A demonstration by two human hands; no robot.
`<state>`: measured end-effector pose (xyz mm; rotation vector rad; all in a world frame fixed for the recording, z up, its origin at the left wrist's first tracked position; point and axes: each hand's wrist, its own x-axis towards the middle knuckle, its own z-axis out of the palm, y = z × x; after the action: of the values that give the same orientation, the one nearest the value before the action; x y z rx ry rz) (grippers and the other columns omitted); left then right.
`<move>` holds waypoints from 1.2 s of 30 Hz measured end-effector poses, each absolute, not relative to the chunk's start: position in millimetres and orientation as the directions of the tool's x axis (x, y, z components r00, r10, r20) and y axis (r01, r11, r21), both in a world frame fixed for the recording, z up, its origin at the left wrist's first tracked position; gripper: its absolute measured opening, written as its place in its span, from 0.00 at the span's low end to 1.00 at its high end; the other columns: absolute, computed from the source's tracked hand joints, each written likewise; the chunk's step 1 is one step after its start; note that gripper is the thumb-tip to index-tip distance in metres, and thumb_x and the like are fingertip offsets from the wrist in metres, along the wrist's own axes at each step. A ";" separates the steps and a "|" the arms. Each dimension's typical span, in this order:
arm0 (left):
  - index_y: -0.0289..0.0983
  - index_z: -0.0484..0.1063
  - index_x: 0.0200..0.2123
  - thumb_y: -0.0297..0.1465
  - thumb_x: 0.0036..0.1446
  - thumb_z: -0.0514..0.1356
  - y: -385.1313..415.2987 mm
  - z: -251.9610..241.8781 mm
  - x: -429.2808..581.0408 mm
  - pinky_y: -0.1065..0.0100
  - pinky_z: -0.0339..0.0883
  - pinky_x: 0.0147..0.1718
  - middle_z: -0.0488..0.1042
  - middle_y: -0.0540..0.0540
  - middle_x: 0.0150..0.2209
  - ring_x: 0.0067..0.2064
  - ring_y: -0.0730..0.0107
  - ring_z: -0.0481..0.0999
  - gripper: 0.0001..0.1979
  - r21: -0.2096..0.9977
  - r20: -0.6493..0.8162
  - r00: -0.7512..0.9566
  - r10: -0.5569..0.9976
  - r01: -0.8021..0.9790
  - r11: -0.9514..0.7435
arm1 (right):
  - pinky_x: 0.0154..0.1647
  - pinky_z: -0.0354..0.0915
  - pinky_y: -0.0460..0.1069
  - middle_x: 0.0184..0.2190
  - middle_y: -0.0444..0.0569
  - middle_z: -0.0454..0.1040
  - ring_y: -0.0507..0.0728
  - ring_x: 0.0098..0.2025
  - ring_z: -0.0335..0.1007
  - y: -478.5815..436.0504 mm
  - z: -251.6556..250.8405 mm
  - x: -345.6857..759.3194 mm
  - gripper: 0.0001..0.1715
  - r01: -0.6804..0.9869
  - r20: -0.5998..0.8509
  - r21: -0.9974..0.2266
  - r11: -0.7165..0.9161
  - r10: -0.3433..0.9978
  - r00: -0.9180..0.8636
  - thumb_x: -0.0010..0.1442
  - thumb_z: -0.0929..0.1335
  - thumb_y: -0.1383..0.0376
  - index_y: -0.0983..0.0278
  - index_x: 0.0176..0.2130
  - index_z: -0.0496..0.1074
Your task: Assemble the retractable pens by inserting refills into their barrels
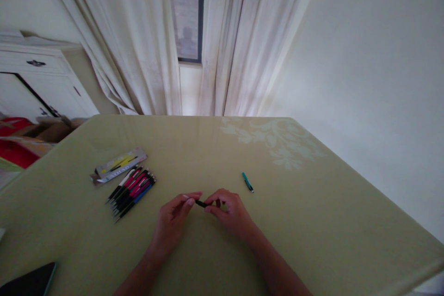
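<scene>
Over the middle of the table, both hands meet at a short black pen barrel. My left hand pinches its left end between thumb and fingers, and those fingertips cover that end. From the other side, my right hand grips the right end with thumb and forefinger. A teal pen half with a dark end lies on the table just beyond my right hand. To the left of my left hand rests a row of several pens in black, pink, white and blue, lying side by side.
Behind the pens lies an opened cardboard pen box. A dark flat device sits at the near left corner of the pale green table. Past the table stand a white cabinet, curtains and a wall on the right.
</scene>
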<state>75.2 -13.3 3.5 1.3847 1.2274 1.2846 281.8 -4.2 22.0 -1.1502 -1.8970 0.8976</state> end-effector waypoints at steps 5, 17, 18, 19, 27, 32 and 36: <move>0.38 0.80 0.33 0.46 0.62 0.62 -14.2 7.3 82.6 0.64 0.78 0.38 0.83 0.44 0.33 0.35 0.63 0.82 0.17 0.990 0.120 0.046 0.992 0.072 -0.123 | 0.37 0.67 0.50 0.36 0.48 0.80 0.56 0.34 0.71 6.9 20.5 298.8 0.11 0.486 0.211 -0.833 0.264 0.964 -0.164 0.64 0.72 0.55 0.60 0.41 0.80; 0.39 0.81 0.41 0.42 0.67 0.58 -16.8 -0.5 81.8 0.69 0.72 0.31 0.75 0.48 0.31 0.30 0.69 0.75 0.15 0.939 0.274 -0.022 0.961 0.222 -0.263 | 0.47 0.67 0.59 0.37 0.56 0.75 0.64 0.41 0.72 32.5 -24.4 378.8 0.16 0.850 0.452 -0.524 0.056 0.864 0.221 0.68 0.65 0.56 0.62 0.37 0.77; 0.39 0.82 0.41 0.41 0.67 0.59 -16.4 -0.9 81.2 0.68 0.72 0.33 0.76 0.47 0.34 0.32 0.68 0.76 0.15 0.930 0.290 -0.028 0.957 0.245 -0.275 | 0.47 0.67 0.59 0.37 0.56 0.76 0.64 0.41 0.72 32.0 -23.7 375.2 0.15 0.852 0.447 -0.520 0.056 0.868 0.215 0.68 0.65 0.57 0.61 0.36 0.77; 0.39 0.82 0.41 0.40 0.67 0.59 -15.8 -1.7 80.6 0.67 0.73 0.35 0.77 0.46 0.36 0.35 0.67 0.77 0.14 0.924 0.295 -0.030 0.955 0.262 -0.277 | 0.47 0.67 0.59 0.37 0.56 0.76 0.65 0.41 0.72 31.2 -21.8 370.3 0.14 0.852 0.439 -0.520 0.062 0.875 0.204 0.67 0.65 0.57 0.61 0.36 0.77; 0.40 0.81 0.39 0.44 0.65 0.62 -12.7 -7.2 78.0 0.62 0.73 0.41 0.79 0.45 0.38 0.40 0.61 0.78 0.14 0.900 0.258 -0.032 0.966 0.371 -0.229 | 0.46 0.68 0.52 0.39 0.48 0.80 0.57 0.42 0.76 13.7 14.1 310.3 0.06 0.500 0.245 -0.810 0.307 0.951 -0.189 0.69 0.66 0.63 0.61 0.43 0.74; 0.41 0.81 0.38 0.43 0.64 0.63 -15.7 -0.8 80.2 0.63 0.74 0.40 0.79 0.46 0.39 0.40 0.61 0.80 0.13 0.906 0.229 -0.023 0.973 0.371 -0.204 | 0.48 0.67 0.52 0.40 0.49 0.79 0.58 0.44 0.74 3.2 18.8 294.8 0.04 0.480 0.271 -0.807 0.345 0.937 -0.219 0.70 0.68 0.63 0.60 0.43 0.74; 0.42 0.82 0.38 0.42 0.64 0.63 -16.6 0.6 81.2 0.63 0.75 0.40 0.78 0.47 0.38 0.39 0.62 0.80 0.11 0.904 0.229 -0.011 0.973 0.372 -0.208 | 0.48 0.67 0.53 0.41 0.49 0.79 0.59 0.44 0.74 2.5 16.5 295.6 0.05 0.472 0.283 -0.803 0.363 0.930 -0.233 0.70 0.68 0.62 0.59 0.43 0.74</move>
<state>81.2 -16.6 0.6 1.6366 1.4138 1.2158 295.6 2.5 16.5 -1.2249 -1.8514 0.7485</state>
